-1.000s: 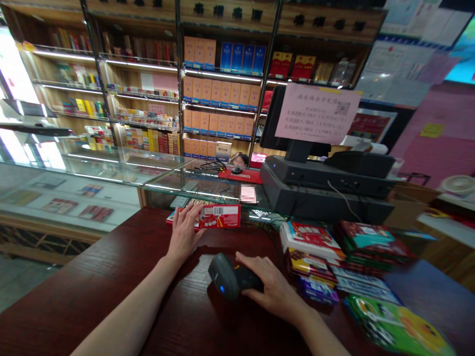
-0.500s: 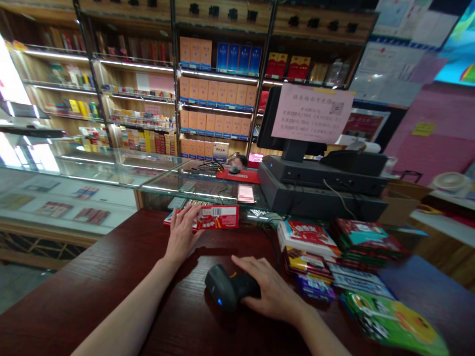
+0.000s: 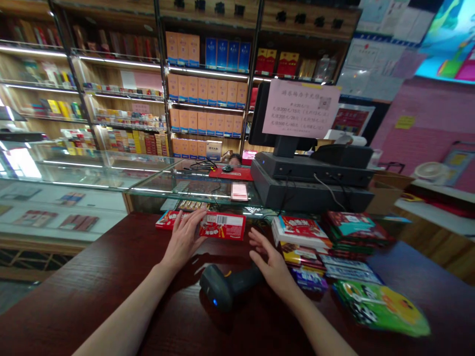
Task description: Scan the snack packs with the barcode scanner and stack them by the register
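Note:
My left hand (image 3: 184, 236) grips the left end of a red snack box (image 3: 224, 226), whose barcode face is turned toward me. Behind the wrist side of that hand another red snack box (image 3: 166, 219) lies on the counter. My right hand (image 3: 270, 262) is open, its fingers apart, just short of the held box's right end. Below it a black barcode scanner (image 3: 220, 288) with a blue light lies on the dark wooden counter (image 3: 163, 316); its handle end is partly hidden by my right hand.
Right of my right hand are stacked white-and-red boxes (image 3: 302, 230), dark red packs (image 3: 352, 230), blue-white packs (image 3: 349, 269), a purple pack (image 3: 309, 280) and green bags (image 3: 382, 306). Behind stand a glass display case (image 3: 185, 185) and a cash register (image 3: 308, 185) with a paper-covered screen (image 3: 299, 109).
My right hand has let go of the barcode scanner, which rests on the counter, and has moved forward toward the red box. The held box has shifted slightly right and nearer.

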### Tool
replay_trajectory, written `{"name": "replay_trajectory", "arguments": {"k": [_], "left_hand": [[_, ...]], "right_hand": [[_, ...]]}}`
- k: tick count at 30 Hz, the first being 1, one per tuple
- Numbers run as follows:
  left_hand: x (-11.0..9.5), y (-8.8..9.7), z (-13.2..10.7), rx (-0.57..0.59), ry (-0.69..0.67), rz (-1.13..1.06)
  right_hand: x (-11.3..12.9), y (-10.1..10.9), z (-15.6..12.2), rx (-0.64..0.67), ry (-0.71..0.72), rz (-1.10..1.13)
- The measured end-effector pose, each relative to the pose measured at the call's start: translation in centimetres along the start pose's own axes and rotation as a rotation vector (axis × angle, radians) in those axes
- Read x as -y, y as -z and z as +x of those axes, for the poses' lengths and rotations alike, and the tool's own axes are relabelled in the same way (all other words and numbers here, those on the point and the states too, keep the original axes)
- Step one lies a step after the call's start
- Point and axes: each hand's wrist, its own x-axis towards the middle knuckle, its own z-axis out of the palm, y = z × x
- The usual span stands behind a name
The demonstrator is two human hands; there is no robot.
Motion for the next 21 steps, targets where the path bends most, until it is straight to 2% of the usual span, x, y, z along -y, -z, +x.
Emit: {"name": "replay_trajectory", "arguments": {"k": [4,8,14,21], "left_hand": [[-0.6,-0.2,0.0,0.059,-0.036,-0.043],[-1.4,-0.2,0.1,0.104,-0.035,-0.115],[-1.8,-0.6,0.3,0.13,-0.043,-0.256],[-1.6,-1.3,-0.1,0.23,0.034,-0.265]], "right_hand": [[-0.9,-0.4,0.4,-0.041,-0.076,0.2],[-0.9,-0.7,0.5,-0.025,-0.078,0.31],[-0.6,-0.6,0.5,-0.007,-0.071,0.331],[-0.7,-0.7,0.4,0.008,-0.095,0.293]]}}
